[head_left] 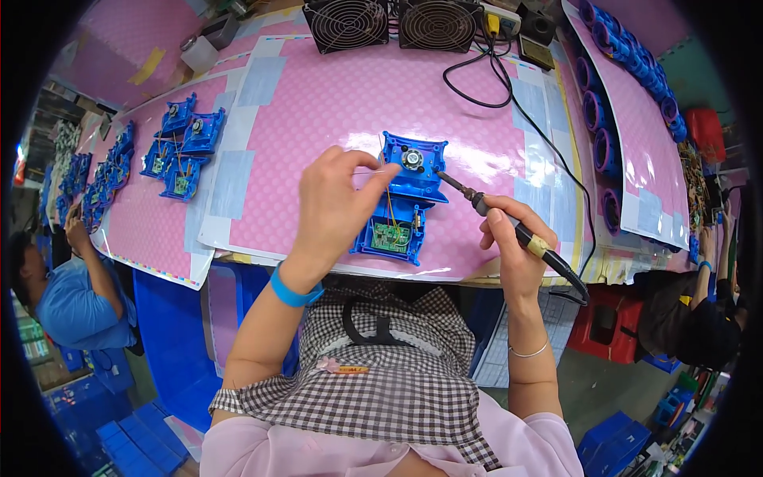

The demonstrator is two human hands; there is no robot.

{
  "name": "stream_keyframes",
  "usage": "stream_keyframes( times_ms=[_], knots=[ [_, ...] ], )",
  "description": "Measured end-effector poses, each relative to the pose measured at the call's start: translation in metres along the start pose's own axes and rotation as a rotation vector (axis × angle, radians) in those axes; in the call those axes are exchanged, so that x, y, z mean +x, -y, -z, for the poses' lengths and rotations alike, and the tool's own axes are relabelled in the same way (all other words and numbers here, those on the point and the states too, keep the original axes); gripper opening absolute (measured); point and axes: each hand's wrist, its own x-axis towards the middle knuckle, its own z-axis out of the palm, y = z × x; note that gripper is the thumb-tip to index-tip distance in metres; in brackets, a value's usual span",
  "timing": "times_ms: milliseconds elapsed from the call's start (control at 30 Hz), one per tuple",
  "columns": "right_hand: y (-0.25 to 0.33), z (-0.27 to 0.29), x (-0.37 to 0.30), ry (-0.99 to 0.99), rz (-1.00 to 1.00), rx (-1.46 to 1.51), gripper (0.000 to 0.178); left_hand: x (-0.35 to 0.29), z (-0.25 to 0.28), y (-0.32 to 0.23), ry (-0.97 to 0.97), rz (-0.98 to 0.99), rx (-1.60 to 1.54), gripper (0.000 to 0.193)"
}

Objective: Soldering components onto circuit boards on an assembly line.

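My right hand (517,242) is closed round a soldering iron (524,235), its tip pointing left at the right edge of a blue plastic housing half (429,187). A round speaker (412,159) sits in that half. Just below lies a second blue half (368,241), holding a green circuit board (391,236); thin yellow and dark wires (390,208) run up from it. Over the upper half's left side, my left hand (338,195) pinches a thin pale wire (367,171) between thumb and forefinger. The wire's far end is too fine to follow.
Several similar blue housings (187,139) lie to the left. Two black fans (347,25) stand at the far edge; a black cable (548,135) crosses the right side. Blue ring-shaped parts (610,151) line the right. Co-workers (83,294) sit at both sides. A blue bin (171,342) is below left.
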Motion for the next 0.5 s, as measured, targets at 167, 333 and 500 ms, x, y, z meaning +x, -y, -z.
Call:
stream_keyframes(
  times_ms=[167,333,500],
  knots=[
    [0.000,0.001,-0.006,0.002,0.000,-0.006,0.018,-0.004,-0.010,-0.002,-0.027,-0.032,0.154,0.014],
    [-0.001,0.004,-0.007,-0.017,-0.016,0.011,0.018,-0.011,-0.002,-0.005,-0.042,0.118,-0.050,0.009],
    [-0.001,0.003,-0.006,-0.014,0.001,0.024,0.019,-0.013,0.002,-0.013,-0.015,0.227,-0.192,0.009]
  ],
)
